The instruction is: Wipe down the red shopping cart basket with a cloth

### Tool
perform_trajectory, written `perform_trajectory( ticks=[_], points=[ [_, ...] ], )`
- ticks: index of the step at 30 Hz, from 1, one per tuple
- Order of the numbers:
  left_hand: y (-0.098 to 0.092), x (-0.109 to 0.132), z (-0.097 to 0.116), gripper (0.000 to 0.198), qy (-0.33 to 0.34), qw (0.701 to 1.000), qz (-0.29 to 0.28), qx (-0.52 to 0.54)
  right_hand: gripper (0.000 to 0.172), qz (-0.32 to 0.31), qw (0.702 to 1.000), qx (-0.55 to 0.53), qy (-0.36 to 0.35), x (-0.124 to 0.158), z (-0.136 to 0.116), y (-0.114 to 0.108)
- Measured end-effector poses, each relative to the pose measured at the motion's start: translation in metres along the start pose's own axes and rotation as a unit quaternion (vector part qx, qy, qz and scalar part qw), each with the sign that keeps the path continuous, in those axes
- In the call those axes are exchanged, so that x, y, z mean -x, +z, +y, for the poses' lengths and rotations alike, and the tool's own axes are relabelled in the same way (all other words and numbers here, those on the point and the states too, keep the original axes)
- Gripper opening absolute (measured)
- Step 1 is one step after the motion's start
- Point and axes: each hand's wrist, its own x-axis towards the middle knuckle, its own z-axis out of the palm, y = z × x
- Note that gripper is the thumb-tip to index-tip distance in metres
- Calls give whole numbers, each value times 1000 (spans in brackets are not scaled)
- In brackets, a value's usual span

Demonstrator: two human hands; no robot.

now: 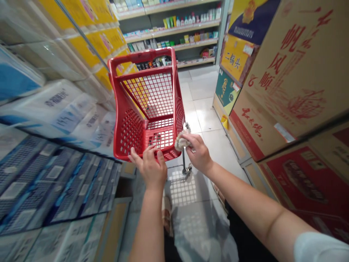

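Note:
A red plastic shopping basket (pixel 136 120) on a wheeled metal stand is tipped up in front of me, its handle at the top. My left hand (pixel 149 165) grips the basket's near bottom edge, fingers curled over it. My right hand (pixel 196 151) is closed on a crumpled off-white cloth (pixel 181 142) and presses it against the basket's lower right corner. The stand's metal post (pixel 184 162) shows just below the cloth.
Stacked packs of tissue paper (pixel 54 109) fill the shelves on the left. Large cardboard cartons (pixel 289 83) with red print line the right. A narrow tiled aisle (pixel 207 120) runs ahead to shelves of bottles (pixel 188 22). My sandalled foot (pixel 167 214) is below.

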Motion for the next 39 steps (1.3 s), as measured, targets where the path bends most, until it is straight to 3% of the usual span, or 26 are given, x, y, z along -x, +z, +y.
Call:
perform_trajectory(
  ticks=[2,7,13,18,23,27,29,32,36,39],
  points=[
    [-6,2,-6,18,-16,1000,7,7,40,-25,999,-16,-28,3,-3,4],
    [-18,8,-23,26,-43,998,40,25,24,-158,983,-53,-74,18,5,29],
    [-27,13,-40,32,-58,996,63,27,35,-132,986,-59,-83,25,-9,37],
    [-33,16,-51,30,-49,995,72,42,23,-226,967,31,-117,34,-17,42],
    [-39,13,-39,27,11,999,37,11,29,-174,980,14,-95,37,-18,47],
    [-36,8,-20,26,63,998,-28,2,18,-219,971,24,-98,38,-16,51],
    [-33,7,-14,25,62,997,-44,3,19,-198,976,3,-95,36,-17,51],
    [-28,7,-12,30,46,998,-33,13,21,-148,984,-19,-96,33,-16,47],
    [-25,9,-12,32,49,999,1,21,18,-212,973,18,-95,31,-11,44],
    [-25,11,-10,33,58,998,10,24,19,-194,976,3,-103,32,-10,42]
  ],
)
